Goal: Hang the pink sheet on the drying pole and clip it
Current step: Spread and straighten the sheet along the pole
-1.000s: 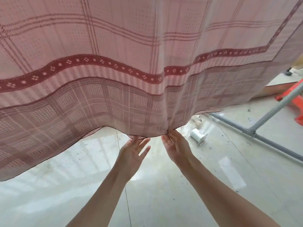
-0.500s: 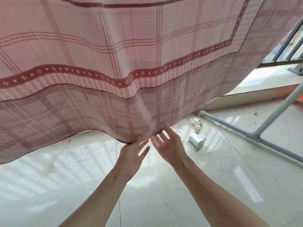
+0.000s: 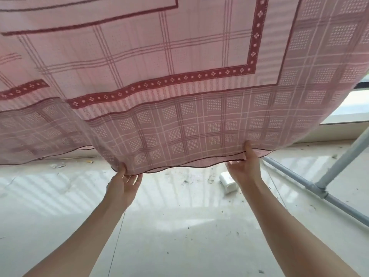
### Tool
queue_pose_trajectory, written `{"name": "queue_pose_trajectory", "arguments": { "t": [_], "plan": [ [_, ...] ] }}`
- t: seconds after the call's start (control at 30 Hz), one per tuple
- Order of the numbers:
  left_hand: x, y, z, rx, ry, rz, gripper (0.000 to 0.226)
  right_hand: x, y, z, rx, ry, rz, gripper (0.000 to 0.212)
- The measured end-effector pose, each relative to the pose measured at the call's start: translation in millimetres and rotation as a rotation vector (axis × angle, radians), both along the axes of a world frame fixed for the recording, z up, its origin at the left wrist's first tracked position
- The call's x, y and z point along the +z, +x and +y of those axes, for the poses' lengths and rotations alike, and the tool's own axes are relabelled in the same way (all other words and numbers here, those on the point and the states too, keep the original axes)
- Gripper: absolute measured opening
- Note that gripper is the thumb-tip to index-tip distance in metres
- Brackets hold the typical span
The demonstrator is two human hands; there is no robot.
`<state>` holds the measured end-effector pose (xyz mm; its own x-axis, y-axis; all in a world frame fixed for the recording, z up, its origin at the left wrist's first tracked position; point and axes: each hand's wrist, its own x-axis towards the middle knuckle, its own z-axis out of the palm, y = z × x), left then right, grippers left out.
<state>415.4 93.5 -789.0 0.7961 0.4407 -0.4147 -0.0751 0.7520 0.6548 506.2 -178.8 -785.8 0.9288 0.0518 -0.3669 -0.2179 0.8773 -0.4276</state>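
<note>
The pink sheet (image 3: 179,80), checked with dark red patterned bands, hangs down from above and fills the upper half of the view. Its lower hem runs across the middle. My left hand (image 3: 123,183) pinches the hem at centre left, thumb on the near face and fingers behind the cloth. My right hand (image 3: 244,169) grips the hem further right, thumb up on the near face. The stretch of hem between the two hands is pulled fairly straight. The drying pole's top bar and any clips are out of view.
Grey metal tubes of a rack frame (image 3: 319,187) run along the floor and slant upward at right. A small white cylinder (image 3: 228,181) lies on the glossy pale floor tiles (image 3: 179,226) amid scattered debris. A bright window sill (image 3: 347,114) is at right.
My hands were close together at the hem with fingers spread. They have moved apart along the hem and closed on it, spreading the cloth; the view has shifted right.
</note>
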Motion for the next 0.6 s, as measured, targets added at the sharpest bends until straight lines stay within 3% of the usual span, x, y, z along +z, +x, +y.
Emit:
{"name": "queue_pose_trajectory", "arguments": {
  "t": [0.13, 0.23, 0.3, 0.37, 0.43, 0.47, 0.53, 0.6],
  "plan": [
    [1, -4, -29, 0.000, -0.030, -0.063, 0.027, -5, -1, -45, 0.026, 0.008, 0.077, 0.016],
    [0, 1, -51, -0.023, 0.026, -0.079, 0.015, 0, 5, -73, 0.077, -0.007, 0.043, 0.013],
    [4, 4, -64, 0.012, 0.052, -0.039, 0.023, 2, 9, -87, 0.103, 0.008, 0.030, 0.017],
    [6, 2, -72, 0.082, 0.080, 0.037, 0.025, 6, 10, -100, 0.139, -0.017, -0.025, 0.035],
    [9, 0, -75, 0.131, 0.117, 0.137, 0.019, 11, 7, -108, 0.200, -0.142, -0.069, 0.069],
    [10, 0, -74, 0.147, 0.128, 0.174, 0.018, 12, 6, -110, 0.208, -0.164, -0.076, 0.069],
    [11, 0, -69, 0.157, 0.139, 0.221, 0.017, 4, 8, -114, 0.164, -0.103, -0.043, 0.033],
    [11, 0, -64, 0.161, 0.145, 0.244, 0.015, -2, 10, -117, 0.136, -0.164, -0.018, 0.018]
  ]
}}
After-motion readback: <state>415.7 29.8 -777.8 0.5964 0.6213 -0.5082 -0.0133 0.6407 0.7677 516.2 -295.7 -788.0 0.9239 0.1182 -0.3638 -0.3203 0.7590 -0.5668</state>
